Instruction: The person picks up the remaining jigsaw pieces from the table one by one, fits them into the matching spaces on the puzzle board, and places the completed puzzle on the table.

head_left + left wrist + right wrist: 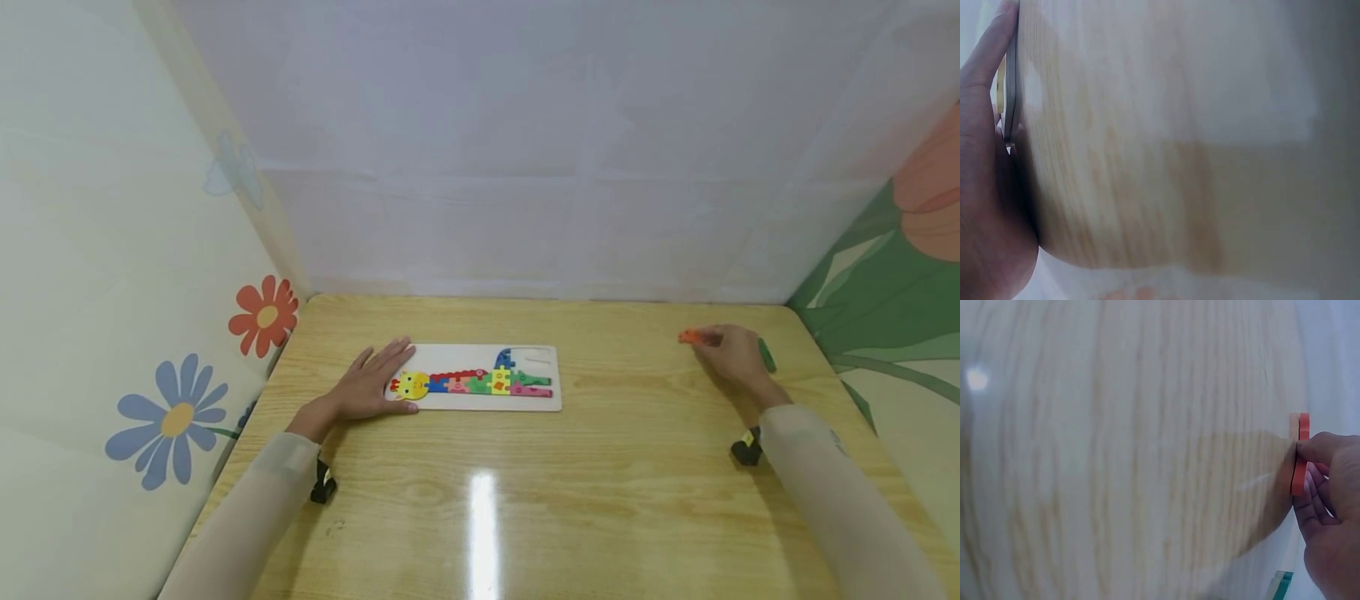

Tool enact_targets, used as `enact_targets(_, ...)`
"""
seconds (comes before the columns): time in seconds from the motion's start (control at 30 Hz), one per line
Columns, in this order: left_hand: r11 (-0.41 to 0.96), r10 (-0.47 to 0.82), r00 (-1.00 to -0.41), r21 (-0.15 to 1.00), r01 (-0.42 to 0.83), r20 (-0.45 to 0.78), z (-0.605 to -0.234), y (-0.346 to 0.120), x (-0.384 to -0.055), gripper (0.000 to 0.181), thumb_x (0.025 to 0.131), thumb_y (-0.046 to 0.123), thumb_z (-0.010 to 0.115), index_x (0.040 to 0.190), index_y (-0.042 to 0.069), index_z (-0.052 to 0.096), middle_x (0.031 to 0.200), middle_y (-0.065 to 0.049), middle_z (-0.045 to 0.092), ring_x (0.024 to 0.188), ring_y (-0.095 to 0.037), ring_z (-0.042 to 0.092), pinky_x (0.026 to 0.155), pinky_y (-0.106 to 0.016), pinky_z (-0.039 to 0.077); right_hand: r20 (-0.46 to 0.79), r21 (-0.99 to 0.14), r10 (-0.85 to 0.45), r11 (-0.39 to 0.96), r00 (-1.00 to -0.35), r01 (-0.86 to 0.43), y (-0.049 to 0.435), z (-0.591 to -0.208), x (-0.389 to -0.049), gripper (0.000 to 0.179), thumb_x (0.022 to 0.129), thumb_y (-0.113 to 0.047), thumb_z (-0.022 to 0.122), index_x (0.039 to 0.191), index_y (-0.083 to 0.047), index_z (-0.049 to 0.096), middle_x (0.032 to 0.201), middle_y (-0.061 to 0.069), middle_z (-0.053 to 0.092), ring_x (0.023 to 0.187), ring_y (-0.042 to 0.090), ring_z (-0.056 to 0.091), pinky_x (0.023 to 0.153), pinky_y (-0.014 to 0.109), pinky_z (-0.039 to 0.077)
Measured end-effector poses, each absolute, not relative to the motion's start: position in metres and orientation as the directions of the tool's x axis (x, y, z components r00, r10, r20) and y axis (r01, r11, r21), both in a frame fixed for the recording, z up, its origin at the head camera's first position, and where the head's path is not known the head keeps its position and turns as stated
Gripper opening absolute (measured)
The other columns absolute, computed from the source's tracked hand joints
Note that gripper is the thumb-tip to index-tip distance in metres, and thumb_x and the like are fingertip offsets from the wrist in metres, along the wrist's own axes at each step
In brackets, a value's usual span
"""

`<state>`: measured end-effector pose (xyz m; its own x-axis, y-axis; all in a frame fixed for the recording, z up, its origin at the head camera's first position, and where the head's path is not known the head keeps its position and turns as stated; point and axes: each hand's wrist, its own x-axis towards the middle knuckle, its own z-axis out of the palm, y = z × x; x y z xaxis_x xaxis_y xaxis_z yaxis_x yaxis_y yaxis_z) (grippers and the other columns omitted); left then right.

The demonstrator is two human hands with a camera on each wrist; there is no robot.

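A white puzzle board lies flat on the table with a colourful giraffe of jigsaw pieces in it. The yellow giraffe head is at its left end, and bare outlined space shows at its upper right corner. My left hand rests spread at the board's left end, thumb along the near edge and fingers at the far edge. Far to the right, my right hand pinches an orange puzzle piece between thumb and fingers, close over the tabletop. Beyond that hand lies a green puzzle piece, partly hidden.
The wooden table has a pale wall behind it and flower-printed panels on both sides. Black wrist cameras hang under both sleeves. A bright light reflection crosses the table's near middle.
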<state>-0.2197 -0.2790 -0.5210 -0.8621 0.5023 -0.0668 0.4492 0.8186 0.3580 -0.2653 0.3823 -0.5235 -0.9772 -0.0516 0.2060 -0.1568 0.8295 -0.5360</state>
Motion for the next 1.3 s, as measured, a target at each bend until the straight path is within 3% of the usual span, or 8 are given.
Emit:
enact_targets(0.33,0.818,0.505,-0.861,0.352,0.455,-0.061,-0.527,-0.282,-0.223,0.116,0.086,0.069,0.075,0.170,0.010,0.021,0.178,-0.013,0.014,0.164,-0.035,0.012,0.127,-0.066,0.002,0.197,-0.542,-0.048,0.827,-0.979,-0.150,0.382,-0.525,-0.265,0.026,0.094,-0.010,0.074,0.113,0.008,0.076,0.102,0.029,0.076,0.090,0.043,0.073,0.073,0.038,0.054)
enact_targets(0.73,0.817,0.508,-0.858,0.361,0.450,-0.080,-0.523,-0.282,-0.223,0.116,0.086,0.067,0.076,0.170,0.011,0.020,0.178,-0.012,0.013,0.164,-0.034,0.011,0.128,-0.066,0.001,0.126,-0.558,-0.037,0.823,-0.991,-0.102,0.380,-0.524,-0.265,0.031,0.093,-0.009,0.072,0.117,0.010,0.074,0.109,0.031,0.074,0.097,0.045,0.071,0.081,0.049,0.057)
enact_targets(1.03,0.809,0.511,-0.856,0.379,0.449,-0.077,-0.521,-0.280,-0.221,0.114,0.088,0.064,0.076,0.170,0.009,0.020,0.178,-0.013,0.014,0.164,-0.036,0.012,0.127,-0.067,0.001,0.118,-0.556,-0.078,0.821,-0.990,-0.131,0.375,-0.517,-0.264,0.031,0.095,-0.012,0.073,0.120,0.007,0.075,0.110,0.029,0.075,0.098,0.043,0.072,0.077,0.039,0.055)
enact_targets(1.3,0.807,0.514,-0.855,0.377,0.455,-0.069,-0.523,-0.281,-0.223,0.113,0.088,0.063,0.077,0.170,0.010,0.020,0.178,-0.012,0.014,0.163,-0.035,0.013,0.127,-0.066,0.001,0.143,-0.531,-0.107,0.831,-0.984,-0.168,0.370,-0.513,-0.265,0.028,0.096,-0.012,0.076,0.118,0.005,0.076,0.111,0.028,0.076,0.098,0.044,0.073,0.083,0.054,0.058)
